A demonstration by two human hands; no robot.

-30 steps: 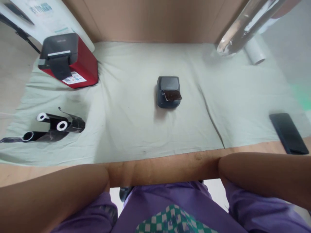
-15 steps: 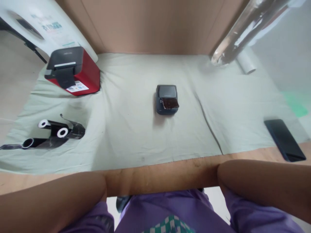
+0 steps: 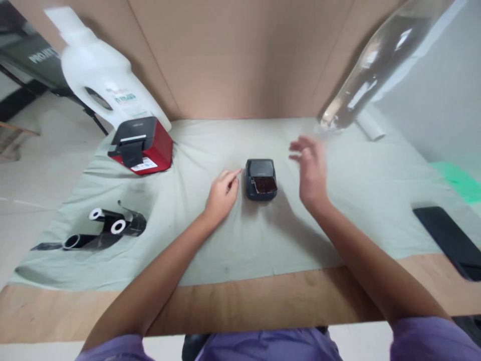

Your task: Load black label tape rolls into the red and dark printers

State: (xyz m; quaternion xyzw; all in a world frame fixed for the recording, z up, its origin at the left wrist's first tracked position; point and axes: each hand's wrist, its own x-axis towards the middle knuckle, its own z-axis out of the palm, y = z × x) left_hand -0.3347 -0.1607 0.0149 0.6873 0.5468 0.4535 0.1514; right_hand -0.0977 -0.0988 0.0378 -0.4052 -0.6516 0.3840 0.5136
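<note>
A small dark box-shaped printer (image 3: 261, 168) sits in the middle of the cloth, a dark brown glossy strip (image 3: 265, 185) sticking out of its front. Just left of it is my left hand (image 3: 222, 194), its index finger stretched toward the printer's side and the other fingers partly bent. Nothing shows in that hand, and whether the fingertip touches the printer I cannot tell. My right hand (image 3: 312, 173) hangs in the air to the right of the printer, slightly smeared by motion, fingers apart and holding nothing.
A red and black printer (image 3: 160, 145) stands at the left before a white jug (image 3: 99, 62). Black film rolls (image 3: 118, 227) lie in front of it. At right are a clear plastic bottle (image 3: 370, 70), a white tube (image 3: 370, 127) and a phone (image 3: 449, 240). A cardboard panel (image 3: 233, 60) closes the back.
Both hands have come into view from the near edge, one to each side of the small printer. The head view has shifted upward. The printer appears not to have moved.
</note>
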